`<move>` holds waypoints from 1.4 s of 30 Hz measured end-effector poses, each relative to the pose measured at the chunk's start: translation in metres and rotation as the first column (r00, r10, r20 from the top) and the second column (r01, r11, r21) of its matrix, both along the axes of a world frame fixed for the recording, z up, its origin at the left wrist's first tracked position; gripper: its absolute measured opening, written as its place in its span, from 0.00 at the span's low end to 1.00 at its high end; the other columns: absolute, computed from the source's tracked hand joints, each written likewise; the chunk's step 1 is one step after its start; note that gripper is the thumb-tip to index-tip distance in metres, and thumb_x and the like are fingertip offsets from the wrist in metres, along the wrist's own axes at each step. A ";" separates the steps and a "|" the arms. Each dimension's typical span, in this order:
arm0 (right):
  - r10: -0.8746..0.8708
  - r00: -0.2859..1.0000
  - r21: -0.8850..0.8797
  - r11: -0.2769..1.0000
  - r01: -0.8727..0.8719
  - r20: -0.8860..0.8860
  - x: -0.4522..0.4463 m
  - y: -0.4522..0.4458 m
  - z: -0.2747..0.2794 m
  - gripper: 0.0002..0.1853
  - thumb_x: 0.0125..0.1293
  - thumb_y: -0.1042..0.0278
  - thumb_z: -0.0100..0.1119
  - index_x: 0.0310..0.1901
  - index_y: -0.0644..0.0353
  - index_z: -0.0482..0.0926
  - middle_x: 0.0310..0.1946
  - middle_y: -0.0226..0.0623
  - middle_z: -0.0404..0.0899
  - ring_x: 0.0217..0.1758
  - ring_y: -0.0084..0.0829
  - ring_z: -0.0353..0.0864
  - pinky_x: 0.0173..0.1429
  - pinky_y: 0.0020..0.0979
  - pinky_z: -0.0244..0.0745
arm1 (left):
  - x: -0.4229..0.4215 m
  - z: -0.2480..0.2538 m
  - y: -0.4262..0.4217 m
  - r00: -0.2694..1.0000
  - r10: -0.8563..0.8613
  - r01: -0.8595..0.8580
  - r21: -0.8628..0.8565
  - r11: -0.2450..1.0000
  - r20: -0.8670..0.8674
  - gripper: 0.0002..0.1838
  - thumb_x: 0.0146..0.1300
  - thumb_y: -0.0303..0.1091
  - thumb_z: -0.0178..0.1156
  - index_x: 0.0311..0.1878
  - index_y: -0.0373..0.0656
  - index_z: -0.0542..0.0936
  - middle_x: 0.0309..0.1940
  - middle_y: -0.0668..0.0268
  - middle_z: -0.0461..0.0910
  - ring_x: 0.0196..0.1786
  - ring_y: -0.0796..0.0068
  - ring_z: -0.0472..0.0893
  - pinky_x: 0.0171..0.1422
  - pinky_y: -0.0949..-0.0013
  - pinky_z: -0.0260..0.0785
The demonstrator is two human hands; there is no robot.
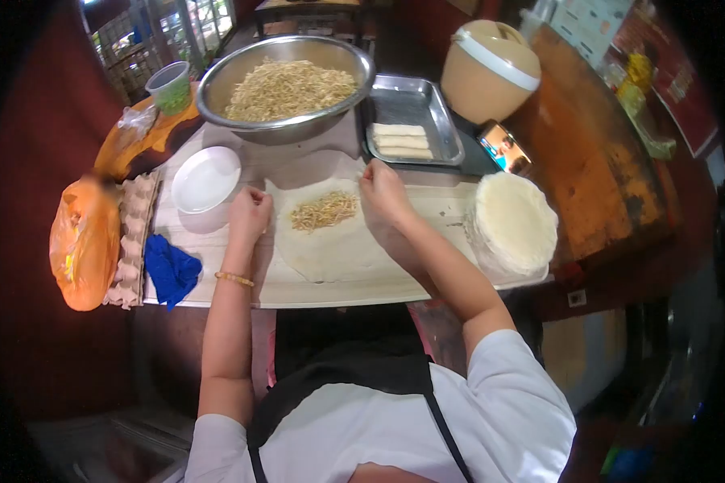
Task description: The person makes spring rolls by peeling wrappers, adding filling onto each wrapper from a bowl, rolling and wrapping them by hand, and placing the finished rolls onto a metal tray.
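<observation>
A thin round wrapper [318, 256] lies flat on the light tabletop, with a small heap of shredded filling [325, 211] across its middle. My left hand [250, 212] is closed in a pinch on the wrapper's left edge. On the other side, my right hand [383, 190] pinches the wrapper's right edge, fingers pressed together. To the right sits a stack of round wrappers [515, 221] in clear plastic. Beyond my hands, a metal tray [441, 113] holds several pale rolls [402, 141].
A large steel bowl [209, 101] of shredded filling stands at the back. Around it are a white plate [207, 179], a cup of greens [169, 88], a blue cloth [171, 269], an egg carton [134, 237], an orange bag [84, 241], a phone [504, 148] and a beige container [489, 72].
</observation>
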State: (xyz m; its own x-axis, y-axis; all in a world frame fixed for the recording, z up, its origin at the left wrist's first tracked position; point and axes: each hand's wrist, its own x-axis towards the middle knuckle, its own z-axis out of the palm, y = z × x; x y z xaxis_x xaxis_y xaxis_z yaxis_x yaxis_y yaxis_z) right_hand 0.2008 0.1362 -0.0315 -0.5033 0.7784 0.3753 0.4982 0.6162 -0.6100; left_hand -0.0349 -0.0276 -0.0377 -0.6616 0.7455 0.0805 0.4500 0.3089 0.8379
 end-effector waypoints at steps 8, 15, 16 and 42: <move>0.036 0.986 -0.233 0.970 -0.075 -0.166 0.005 0.007 0.008 0.23 0.60 0.59 0.69 0.50 0.67 0.76 0.31 0.49 0.84 0.36 0.45 0.85 0.44 0.41 0.77 | 0.008 0.000 -0.009 0.906 -0.102 0.024 0.192 0.981 0.411 0.24 0.61 0.40 0.69 0.45 0.27 0.74 0.26 0.58 0.82 0.23 0.73 0.80 0.22 0.70 0.71; 0.155 0.960 -0.137 0.983 -0.126 0.233 0.009 0.006 0.018 0.14 0.54 0.65 0.68 0.35 0.68 0.79 0.29 0.55 0.82 0.36 0.54 0.84 0.42 0.46 0.77 | 0.015 0.004 -0.017 0.929 -0.223 0.224 0.029 0.974 0.294 0.17 0.57 0.35 0.70 0.38 0.29 0.78 0.18 0.63 0.78 0.17 0.75 0.77 0.21 0.69 0.69; 0.173 0.962 -0.099 0.983 -0.155 0.212 0.008 0.005 0.017 0.12 0.53 0.67 0.67 0.33 0.68 0.79 0.28 0.57 0.81 0.36 0.57 0.83 0.41 0.47 0.76 | 0.014 -0.003 -0.012 0.958 -0.217 0.216 0.030 0.976 0.189 0.15 0.56 0.33 0.69 0.37 0.31 0.78 0.17 0.64 0.77 0.16 0.75 0.76 0.21 0.69 0.68; 0.289 0.956 -0.343 0.895 -0.287 -0.046 -0.001 -0.002 0.021 0.17 0.61 0.58 0.67 0.34 0.66 0.77 0.26 0.42 0.80 0.31 0.33 0.80 0.39 0.36 0.75 | 0.033 0.012 0.000 0.950 -0.255 0.239 0.106 0.965 0.179 0.12 0.59 0.33 0.65 0.40 0.34 0.78 0.24 0.64 0.81 0.26 0.77 0.83 0.30 0.72 0.74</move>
State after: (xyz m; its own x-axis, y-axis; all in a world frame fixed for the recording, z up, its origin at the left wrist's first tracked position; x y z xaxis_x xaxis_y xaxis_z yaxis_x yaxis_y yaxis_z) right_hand 0.1996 0.1339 -0.0105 -0.7263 0.6787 0.1087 0.3346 0.4873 -0.8066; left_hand -0.0016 -0.0278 -0.0258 -0.4667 0.8835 0.0394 0.3338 0.1347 0.9330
